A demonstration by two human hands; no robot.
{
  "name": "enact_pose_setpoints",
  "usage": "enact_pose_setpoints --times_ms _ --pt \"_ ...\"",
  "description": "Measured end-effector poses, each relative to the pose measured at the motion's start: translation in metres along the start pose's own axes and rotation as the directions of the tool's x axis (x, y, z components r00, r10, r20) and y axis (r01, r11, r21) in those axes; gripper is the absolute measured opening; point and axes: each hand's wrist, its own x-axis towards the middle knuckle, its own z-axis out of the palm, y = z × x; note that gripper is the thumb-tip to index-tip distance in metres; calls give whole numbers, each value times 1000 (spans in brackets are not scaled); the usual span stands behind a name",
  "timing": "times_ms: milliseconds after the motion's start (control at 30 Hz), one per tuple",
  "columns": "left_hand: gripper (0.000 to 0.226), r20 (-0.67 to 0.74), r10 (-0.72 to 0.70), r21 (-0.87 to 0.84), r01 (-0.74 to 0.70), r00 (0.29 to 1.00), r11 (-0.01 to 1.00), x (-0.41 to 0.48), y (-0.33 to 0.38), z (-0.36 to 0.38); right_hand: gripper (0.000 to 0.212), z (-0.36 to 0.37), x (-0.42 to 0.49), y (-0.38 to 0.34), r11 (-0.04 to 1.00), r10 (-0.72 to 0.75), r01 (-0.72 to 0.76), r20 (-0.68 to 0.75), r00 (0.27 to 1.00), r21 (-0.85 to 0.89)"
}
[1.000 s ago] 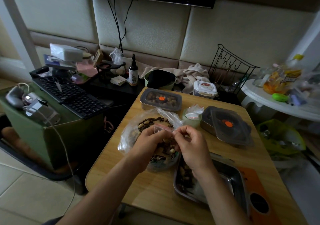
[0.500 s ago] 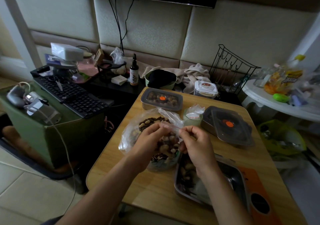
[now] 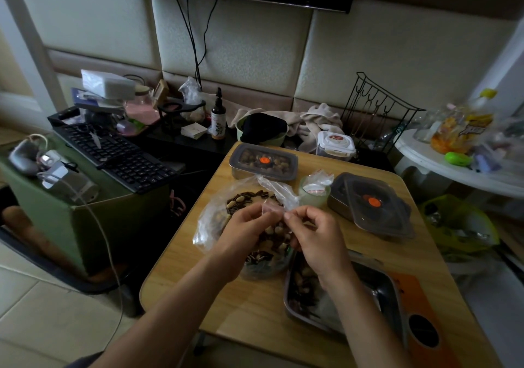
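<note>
Right now both hands meet over the middle of the wooden table (image 3: pixel 198 282), holding a small clear bag (image 3: pixel 272 208) between them. Left hand (image 3: pixel 243 234): fingers curled, thumb and fingertips pinching the bag's left edge. Right hand (image 3: pixel 317 237): also curled, thumb and forefinger pinching the bag's right edge, other fingers folded in. Can't tell if the small bag's mouth is open or sealed, or whether anything is inside it.

Directly under the hands: a big plastic bag of nuts (image 3: pixel 215 217), lying open on the table, mixed light and dark kernels showing. Left hand partly covers it.

Just beside the right wrist, toward the near edge: a steel tray (image 3: pixel 380 288) with some nuts in its left end. An orange mat (image 3: pixel 419 305) sits right of the tray.

Behind the hands: a pale green cup (image 3: pixel 313 194) stuffed with small bags, touching the big bag's loose flap. Right of the cup, a lidded steel box (image 3: pixel 371 203), lid askew. At the far table edge, another lidded box (image 3: pixel 263 163) with nuts inside.

Off the table, left: a black keyboard (image 3: pixel 119 155) on a green bin.
</note>
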Motion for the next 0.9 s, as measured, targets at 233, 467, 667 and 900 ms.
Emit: enact_pose_setpoints --times_ms 233,467,667,900 --pt "19 -42 9 37 -7 999 999 0 2 0 14 -1 0 0 1000 -7 8 -39 999 16" --pt "17 -97 33 97 -24 995 995 1 2 0 11 0 1 0 999 -38 40 -122 992 13" --pt "15 -121 59 124 -44 991 991 0 1 0 11 1 0 0 999 -3 6 -59 998 50" --pt "16 -90 35 116 -24 995 993 -2 4 0 8 -1 3 3 999 27 -25 -50 998 33"
